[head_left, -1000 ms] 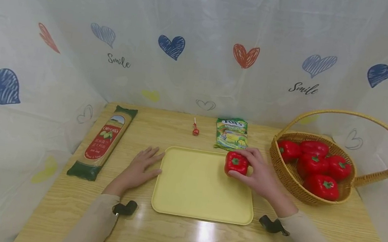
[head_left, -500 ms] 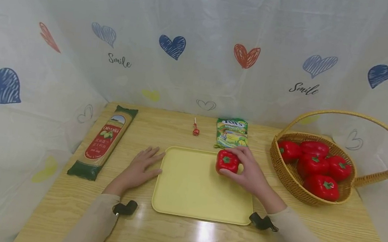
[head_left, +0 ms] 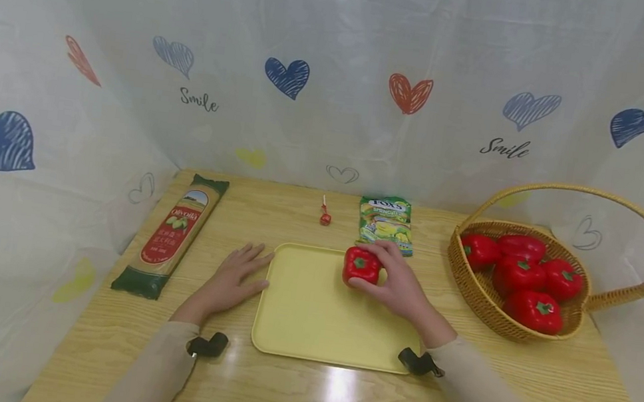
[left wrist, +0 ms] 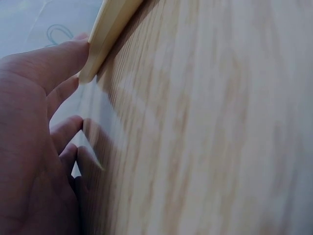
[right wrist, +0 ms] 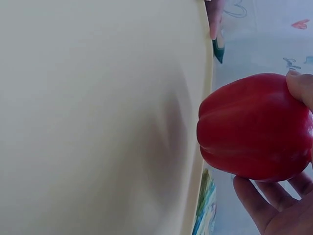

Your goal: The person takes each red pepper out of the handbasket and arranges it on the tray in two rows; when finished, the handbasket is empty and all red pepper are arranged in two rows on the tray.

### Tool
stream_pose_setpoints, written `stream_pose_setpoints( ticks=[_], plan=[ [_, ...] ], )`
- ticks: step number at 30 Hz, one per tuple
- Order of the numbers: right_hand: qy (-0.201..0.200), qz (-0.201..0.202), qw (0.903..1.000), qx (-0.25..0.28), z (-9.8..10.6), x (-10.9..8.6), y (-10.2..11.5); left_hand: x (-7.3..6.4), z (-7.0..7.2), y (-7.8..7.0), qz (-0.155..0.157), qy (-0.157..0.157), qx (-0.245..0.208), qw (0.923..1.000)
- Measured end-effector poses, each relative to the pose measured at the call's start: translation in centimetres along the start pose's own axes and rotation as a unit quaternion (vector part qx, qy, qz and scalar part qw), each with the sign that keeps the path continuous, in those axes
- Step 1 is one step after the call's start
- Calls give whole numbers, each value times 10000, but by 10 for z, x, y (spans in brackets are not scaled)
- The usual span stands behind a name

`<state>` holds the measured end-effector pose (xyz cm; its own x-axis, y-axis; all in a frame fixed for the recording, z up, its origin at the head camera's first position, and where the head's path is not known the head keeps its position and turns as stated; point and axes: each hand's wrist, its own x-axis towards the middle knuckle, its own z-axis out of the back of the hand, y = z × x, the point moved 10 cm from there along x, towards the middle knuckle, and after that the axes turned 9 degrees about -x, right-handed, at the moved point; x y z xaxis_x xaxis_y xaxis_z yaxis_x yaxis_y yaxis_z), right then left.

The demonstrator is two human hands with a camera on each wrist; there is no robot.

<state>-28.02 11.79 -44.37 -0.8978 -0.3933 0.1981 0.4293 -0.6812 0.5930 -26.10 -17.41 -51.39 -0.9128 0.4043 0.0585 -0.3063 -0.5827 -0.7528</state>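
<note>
A red bell pepper (head_left: 361,267) with a green stem is gripped by my right hand (head_left: 398,287), thumb on one side and fingers on the other. The right wrist view shows the bell pepper (right wrist: 254,128) raised off the yellow tray (right wrist: 88,98), its shadow falling on the surface. In the head view it is over the upper part of the tray (head_left: 318,328), right of the middle. My left hand (head_left: 232,282) lies flat on the table with spread fingers, its thumb and fingertip touching the tray's left rim. From the left wrist, that hand (left wrist: 34,117) touches the rim (left wrist: 105,39).
A wicker basket (head_left: 480,308) with several red bell peppers stands at the right, its handle arching high. Behind the tray lie a lollipop (head_left: 325,218) and a green candy bag (head_left: 386,219). A pasta package (head_left: 173,236) lies at the left. A printed curtain (head_left: 331,128) hangs behind.
My right hand has carried the bell pepper leftward over the tray, from near its right edge toward the middle. The left hand and the tray have stayed in place.
</note>
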Motion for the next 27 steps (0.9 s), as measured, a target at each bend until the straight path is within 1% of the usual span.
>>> stream_pose_setpoints(
  ticks=[10,16,27],
  plan=[
    [113,56,9998,148,-15,12,8,-1,0,1,49,39,-11,10000],
    [139,89,9996,224,-24,17,13,-1,0,0,24,17,-46,10000],
    [151,219,9994,198,-37,30,26,0,1,-1,31,9,32,10000]
  ],
)
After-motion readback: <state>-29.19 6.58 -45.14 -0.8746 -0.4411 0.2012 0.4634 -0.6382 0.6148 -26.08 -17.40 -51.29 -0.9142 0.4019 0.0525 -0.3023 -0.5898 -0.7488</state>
